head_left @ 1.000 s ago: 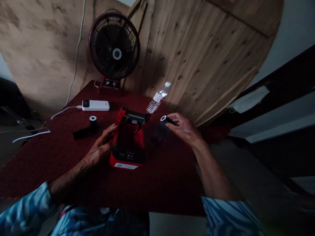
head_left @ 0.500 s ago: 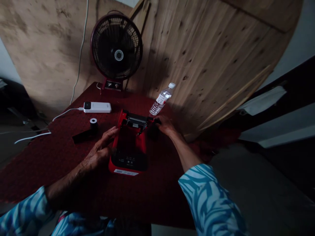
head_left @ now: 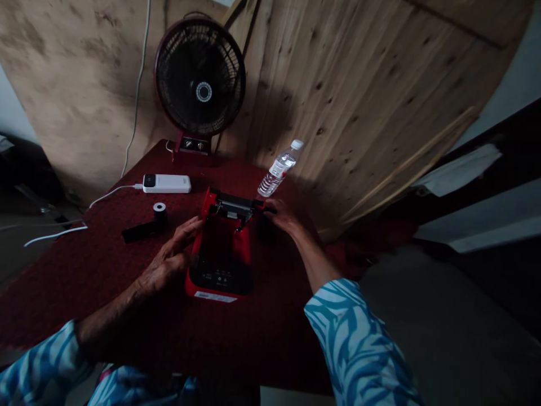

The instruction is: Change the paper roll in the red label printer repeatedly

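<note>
A red printer (head_left: 222,248) with its lid open lies on the dark red table (head_left: 105,265). My left hand (head_left: 169,259) rests flat against the printer's left side, fingers stretched out. My right hand (head_left: 282,217) is at the printer's far right corner by the open lid, fingers curled around a dark roll that is mostly hidden in the gloom. A second small roll (head_left: 159,211) with a dark strip (head_left: 137,230) stands to the left of the printer.
A red table fan (head_left: 199,79) stands at the back of the table. A white power bank (head_left: 166,183) with a white cable lies left of it. A plastic water bottle (head_left: 279,168) stands beside the wooden wall. The floor drops away on the right.
My right hand has carried the dark roll from the table's right side leftward to the printer's open lid. My left hand has stayed on the printer.
</note>
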The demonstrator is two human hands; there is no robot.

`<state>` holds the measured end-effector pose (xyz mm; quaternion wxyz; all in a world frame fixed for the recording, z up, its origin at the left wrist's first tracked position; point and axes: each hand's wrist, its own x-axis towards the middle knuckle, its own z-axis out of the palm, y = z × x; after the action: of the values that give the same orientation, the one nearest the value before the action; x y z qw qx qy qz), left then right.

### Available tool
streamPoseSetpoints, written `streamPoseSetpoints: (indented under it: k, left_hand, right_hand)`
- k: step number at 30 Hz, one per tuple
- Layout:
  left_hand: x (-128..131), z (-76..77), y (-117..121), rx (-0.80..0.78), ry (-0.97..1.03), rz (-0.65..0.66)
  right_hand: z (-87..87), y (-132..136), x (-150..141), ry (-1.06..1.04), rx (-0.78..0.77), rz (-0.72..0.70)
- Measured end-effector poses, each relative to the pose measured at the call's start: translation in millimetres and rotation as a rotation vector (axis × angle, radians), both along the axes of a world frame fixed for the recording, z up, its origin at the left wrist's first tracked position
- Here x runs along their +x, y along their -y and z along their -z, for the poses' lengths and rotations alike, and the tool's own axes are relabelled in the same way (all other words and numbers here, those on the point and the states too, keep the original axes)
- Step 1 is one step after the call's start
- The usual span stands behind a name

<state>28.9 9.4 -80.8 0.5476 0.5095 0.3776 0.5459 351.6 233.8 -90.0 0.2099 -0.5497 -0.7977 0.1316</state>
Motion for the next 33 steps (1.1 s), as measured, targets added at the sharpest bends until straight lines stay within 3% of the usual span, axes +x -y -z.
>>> streamPoseSetpoints:
  k: [10, 15, 21, 24, 27, 30, 33]
  left_hand:
    - [0.1, -1.0, 0.5, -0.046, 0.06, 0.025]
    - [1.3, -8.3, 3.4, -0.069, 0.059, -0.017]
    - [1.0, -28.2, 18.8, -0.009, -0.152, -0.151]
    - [-23.7, -40.5, 26.4, 0.106, -0.289, -0.381]
    - [-69.9, -51.8, 19.4, 0.184, -0.43, -0.639]
    - [-113.6, -53.4, -6.2, 0.054, -0.573, -0.594]
    - [-130.3, -44.2, -36.3, 0.015, -0.664, -0.449]
  right_hand:
    - [-3.9, 25.0, 13.0, -0.128, 0.095, 0.23]
    - [-2.8, 60.2, 26.8, -0.2, 0.14, 0.295]
    - [14.8, 109.5, 39.4, -0.335, 0.14, 0.322]
    - [28.3, 122.1, 45.6, -0.402, 0.122, 0.347]
    - [38.4, 124.0, 48.3, -0.466, 0.117, 0.384]
    - [42.7, 122.1, 47.2, -0.528, 0.119, 0.4]
    - [43.4, 122.3, 44.9, -0.585, 0.129, 0.409]
